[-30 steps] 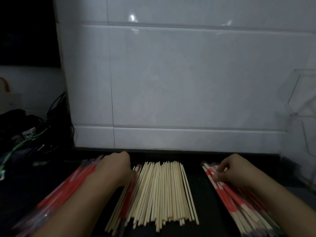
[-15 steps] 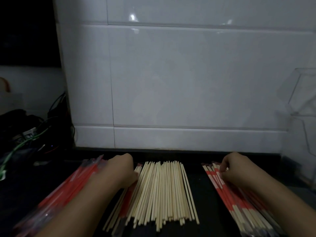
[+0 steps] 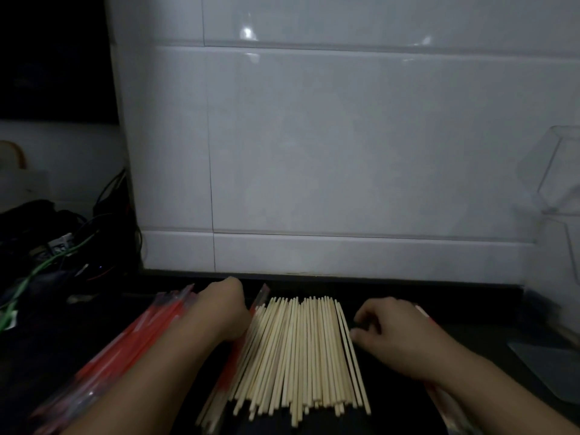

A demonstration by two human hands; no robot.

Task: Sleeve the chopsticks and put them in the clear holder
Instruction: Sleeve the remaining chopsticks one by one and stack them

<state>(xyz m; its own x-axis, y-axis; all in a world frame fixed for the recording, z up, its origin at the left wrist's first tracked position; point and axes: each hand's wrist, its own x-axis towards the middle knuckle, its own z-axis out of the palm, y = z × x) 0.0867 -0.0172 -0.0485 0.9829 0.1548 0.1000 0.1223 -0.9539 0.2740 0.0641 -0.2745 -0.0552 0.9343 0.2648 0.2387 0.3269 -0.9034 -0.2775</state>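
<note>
I judged it the picking step: my right hand (image 3: pixel 390 337) curled empty-fingered beside the bare chopsticks (image 3: pixel 301 350); my left hand (image 3: pixel 224 309) held a red sleeve (image 3: pixel 258 301) left of them. Next, pinch a pair.

The picture is dim. Most of the light falls on the white tiled wall (image 3: pixel 345 152), which looks soft grey. Two small bright spots of glare shine near the top of the wall, so a light sits somewhere above. The black counter (image 3: pixel 395 403) is very dark. The far left side is almost black, and the tangle of cables (image 3: pixel 62 246) there is hard to see. The pale bare chopsticks (image 3: pixel 301 353) show up clearly. The red sleeves (image 3: pixel 131 346) look smeared and blurry. The wall's lines bend a little near the edges. The clear holder (image 3: pixel 555 189) is faint and hard to make out.
</note>
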